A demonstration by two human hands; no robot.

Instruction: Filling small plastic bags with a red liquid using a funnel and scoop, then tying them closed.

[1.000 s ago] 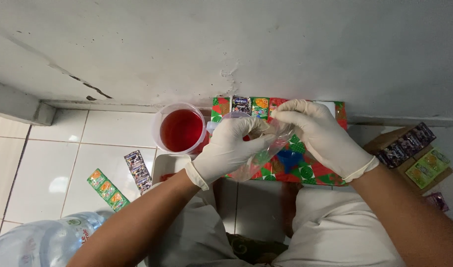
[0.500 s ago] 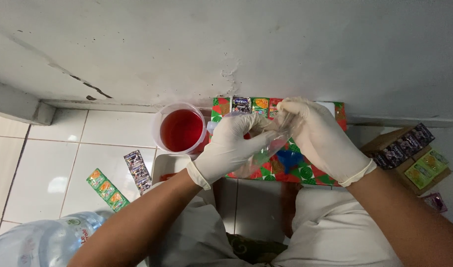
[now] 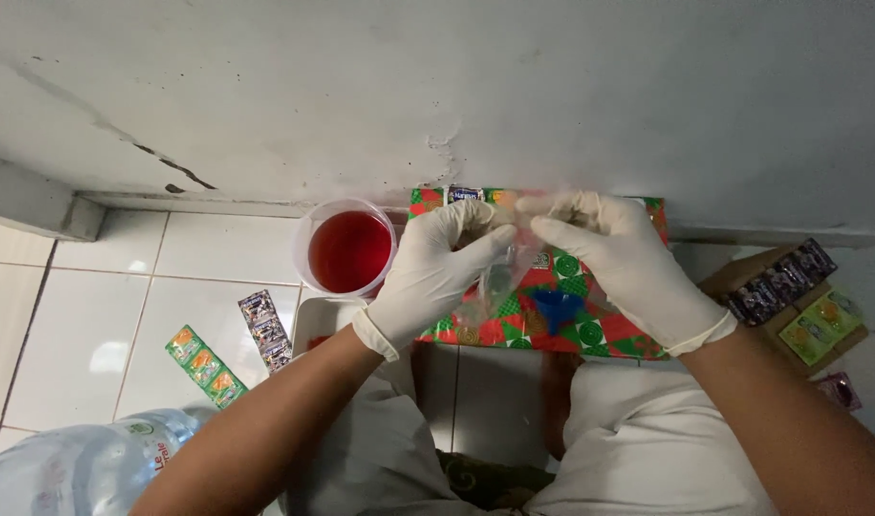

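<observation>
Here, one small clear plastic bag (image 3: 502, 277) — thin, crinkled, see-through — hangs between both gloved hands above the patterned box (image 3: 590, 330). Left hand (image 3: 435, 272) pinches its top edge, fingers closed; right hand (image 3: 621, 263) grips the other side, fingers curled shut. Below it: one blue funnel (image 3: 558, 308). Beside — one cup (image 3: 349, 248) of red liquid, two sachet strips (image 3: 206, 363) on tiles.

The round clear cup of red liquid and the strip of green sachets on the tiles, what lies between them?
In the head view, a short strip of dark sachets lies between the cup of red liquid and the green sachet strip, on the white tiled floor.
</observation>
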